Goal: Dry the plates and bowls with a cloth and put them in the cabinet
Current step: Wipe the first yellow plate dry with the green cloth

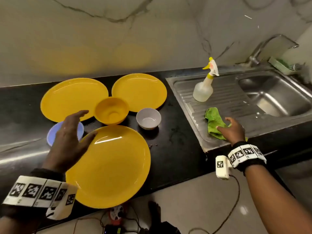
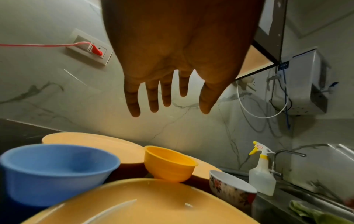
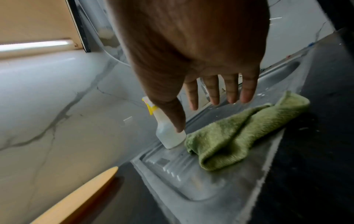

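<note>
A dark stone counter (image 1: 177, 105) runs along a marble wall, with a steel sink (image 1: 273, 98) let into its right end. My left hand (image 1: 67, 141) hovers flat, fingers spread and gripping nothing, above the near-left edge of the counter, over the blue bowl (image 2: 55, 171) and the rim of the nearest yellow plate (image 1: 114, 166). My right hand (image 1: 233, 130) is open too, fingers straight, just above the green cloth (image 3: 239, 136) crumpled on the draining board near its front edge, beside a spray bottle (image 1: 204, 86). The cloth looks soft and limp, so I judge I should bunch it from the middle. The plates look like light, stiff plastic, probably slick if wet; I would take the near one by its rim. Two more plates, a yellow bowl (image 1: 111, 110) and a white bowl (image 1: 148, 118) wait behind it.
</note>
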The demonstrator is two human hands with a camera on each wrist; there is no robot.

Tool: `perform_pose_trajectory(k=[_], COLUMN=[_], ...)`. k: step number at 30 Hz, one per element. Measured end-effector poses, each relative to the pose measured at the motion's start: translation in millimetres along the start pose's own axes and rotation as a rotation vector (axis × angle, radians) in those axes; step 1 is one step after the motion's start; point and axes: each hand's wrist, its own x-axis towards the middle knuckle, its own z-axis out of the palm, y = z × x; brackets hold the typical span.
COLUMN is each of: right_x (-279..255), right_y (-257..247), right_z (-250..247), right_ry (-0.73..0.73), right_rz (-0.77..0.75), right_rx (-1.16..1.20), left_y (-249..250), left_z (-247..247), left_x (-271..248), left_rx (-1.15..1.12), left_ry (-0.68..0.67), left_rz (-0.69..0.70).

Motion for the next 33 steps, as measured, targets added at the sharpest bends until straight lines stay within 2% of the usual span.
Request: perform_pose_trajectory(k=[5, 11, 15, 17, 20, 24, 28, 30, 33], right_x=[7.0, 22.7, 15.3, 9.6, -12.4, -42.8, -64.4, -72.0, -81.7], right_y=[7.2, 29.4, 9.4, -11.1, -47.3, -80.1, -94.3, -100.6, -108.4], right_z=[18.4, 36.6, 27.3, 22.1, 16.7, 29.7, 55.1, 63.8, 70.4], right_ry=[-0.136, -0.124, -0.078, -0.015, 0.068, -0.077, -0.193, -0.225, -0.315], right_rz=[-0.010, 0.047, 0.017, -0.032, -0.174, -0.279, -0.361, -0.330, -0.204], right_rx=[-0.125, -0.282, -0.265, -0.199, 0.030, 0.309, 0.381, 0.470, 0.630], left_y=[-6.8, -25.4, -40.9, -48.7, -54.5, -57.9, -58.8, -61.5, -66.4], left_z=[16.7, 26.1, 28.8, 28.5, 26.9, 26.2, 27.3, 26.6, 25.0], left_x=[-6.7, -22.5, -36.8, -48.8, -64.8, -78.6, -83.3, -82.6, -82.9], left_rx=[0.007, 0.043, 0.100, 0.128, 0.165, 0.145, 0.129, 0.126, 0.135], left_ry=[-0.021, -0.029, -0.002, 0.026, 0.051, 0.032, 0.009, 0.013, -0.061], left_rz=[-0.055, -0.151, -0.254, -0.334, -0.448, -0.572, -0.670, -0.705, -0.761])
